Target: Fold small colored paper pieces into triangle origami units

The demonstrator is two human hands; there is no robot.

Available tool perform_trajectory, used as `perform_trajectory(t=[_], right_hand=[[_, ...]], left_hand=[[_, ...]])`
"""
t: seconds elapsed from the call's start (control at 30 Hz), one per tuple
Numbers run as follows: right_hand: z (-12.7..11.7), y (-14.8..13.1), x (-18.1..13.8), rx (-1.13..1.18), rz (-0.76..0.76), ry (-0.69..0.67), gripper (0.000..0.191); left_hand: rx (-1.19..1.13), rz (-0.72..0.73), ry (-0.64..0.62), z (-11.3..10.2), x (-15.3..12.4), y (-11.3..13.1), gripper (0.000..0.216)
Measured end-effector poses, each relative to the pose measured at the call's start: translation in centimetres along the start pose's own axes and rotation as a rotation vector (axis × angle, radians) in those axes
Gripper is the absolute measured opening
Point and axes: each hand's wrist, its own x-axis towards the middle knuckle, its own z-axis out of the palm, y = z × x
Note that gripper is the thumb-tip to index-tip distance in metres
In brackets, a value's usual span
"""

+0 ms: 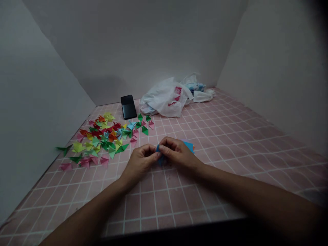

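A small folded piece of blue paper (160,159) is pinched between my two hands above the table. My left hand (141,158) grips its left side with thumb and fingers closed. From the other side, my right hand (176,153) holds it, thumb against the paper and fingers curled behind. The fingers hide much of its shape. Just beyond my right hand lies flat blue paper (188,146), with a bit of orange showing at its edge. To the left spreads a pile of small folded paper figures (105,135) in red, yellow, green, pink, orange and light blue.
A black phone (128,107) lies behind the paper figures. Crumpled white plastic bags (166,97) with red print sit against the back wall, beside a blue-and-white packet (197,86). Walls enclose the pink checked tablecloth (230,126) at left, back and right.
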Motion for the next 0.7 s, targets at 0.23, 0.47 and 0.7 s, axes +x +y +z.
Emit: perform_trajectory(t=[0.23,0.47,0.7], right_hand=[[-0.07,-0.25,0.11,0.001,0.015,0.066,0.026],[-0.12,-0.14,0.20,-0.039,0.034,0.054,0.024],[0.01,-0.23,0.10,-0.053,0.012,0.100,0.021]], left_hand=[[-0.049,-0.068,-0.073,0.16,-0.10,-0.04,0.019],[0.000,-0.101,-0.104,0.12,-0.17,0.12,0.023],[-0.019,-0.085,-0.141,0.17,-0.07,-0.15,0.023]])
